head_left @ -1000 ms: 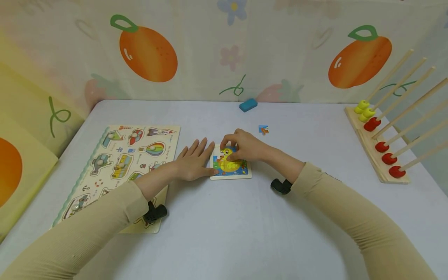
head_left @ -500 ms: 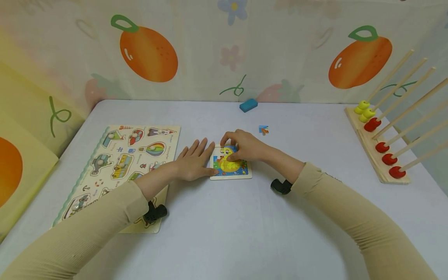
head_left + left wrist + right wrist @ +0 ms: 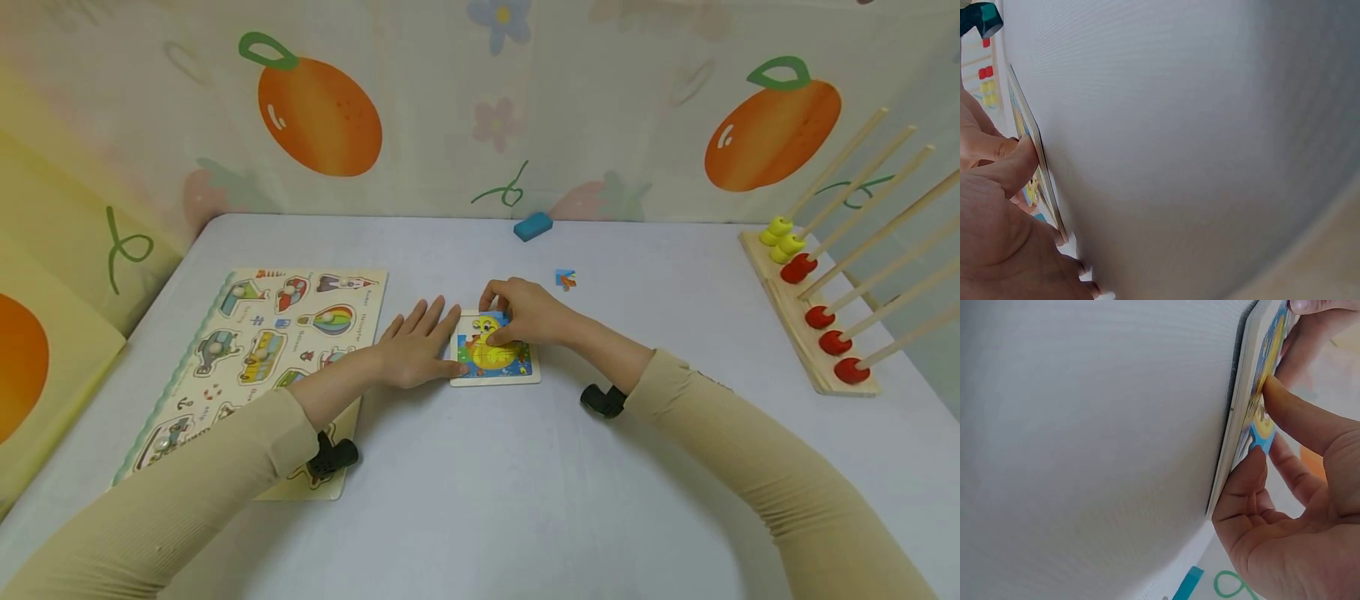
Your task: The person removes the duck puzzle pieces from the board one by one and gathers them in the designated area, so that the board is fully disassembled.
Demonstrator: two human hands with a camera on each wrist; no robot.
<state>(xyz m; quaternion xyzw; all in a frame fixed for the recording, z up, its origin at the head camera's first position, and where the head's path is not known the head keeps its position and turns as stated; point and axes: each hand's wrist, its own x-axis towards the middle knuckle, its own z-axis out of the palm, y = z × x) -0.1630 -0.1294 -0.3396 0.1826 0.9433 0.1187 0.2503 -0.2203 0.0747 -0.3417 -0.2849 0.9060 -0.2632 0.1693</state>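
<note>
We see a pale grey tabletop point(image 3: 480, 500) backed by a cream cloth printed with oranges and flowers point(image 3: 450, 108). On the table's left side lies a large rectangular wooden peg board with pictures of vehicles point(image 3: 255, 367), and at the right edge stands a wooden abacus frame with slanted rods and yellow and red beads point(image 3: 810, 308).

Near the middle lies a small square wooden jigsaw showing a yellow duck on blue point(image 3: 495, 360), flat on the table. Our left hand point(image 3: 416, 342) rests flat beside it with fingers straight and spread, its thumb touching the jigsaw's left edge. Our right hand point(image 3: 525, 312) sits over the jigsaw's upper right part with fingers curled, thumb and fingertips pressing on the pieces; whether it actually pinches one piece we cannot tell. The right wrist view shows a thumb point(image 3: 1297, 419) laid against the picture face.

Farther back lie a small teal rectangular block point(image 3: 532, 225) near the cloth and a single loose blue and orange jigsaw piece point(image 3: 566, 278), well apart from the jigsaw.
</note>
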